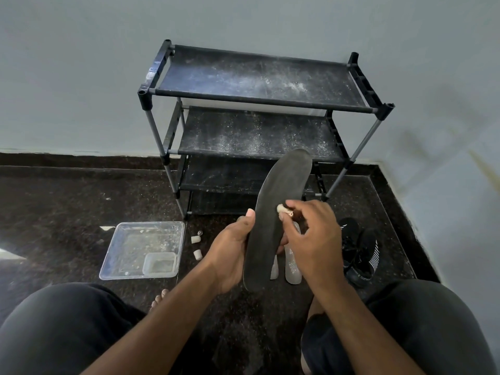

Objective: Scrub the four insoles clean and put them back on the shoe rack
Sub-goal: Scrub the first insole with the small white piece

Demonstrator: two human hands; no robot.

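One clear tray (140,250) is holding a smaller tub (159,263) while I am watching the left hand (232,250) gripping a dark grey insole (276,212) upright before the shoe rack (257,104), right hand (313,234) pinching a pale scrubber (282,209) against it.

Dim, even indoor light; a bright glare patch on the dark floor (10,253) left of the shoe rack (257,104). Wide-angle bending curves the edges; focus slightly soft.

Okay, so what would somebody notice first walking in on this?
The dark insole held up at centre: the left hand grips its edge while the right hand rubs a small pale scrubber on it. Behind stands a dusty black shoe rack, with a clear plastic tray on the floor to the left.
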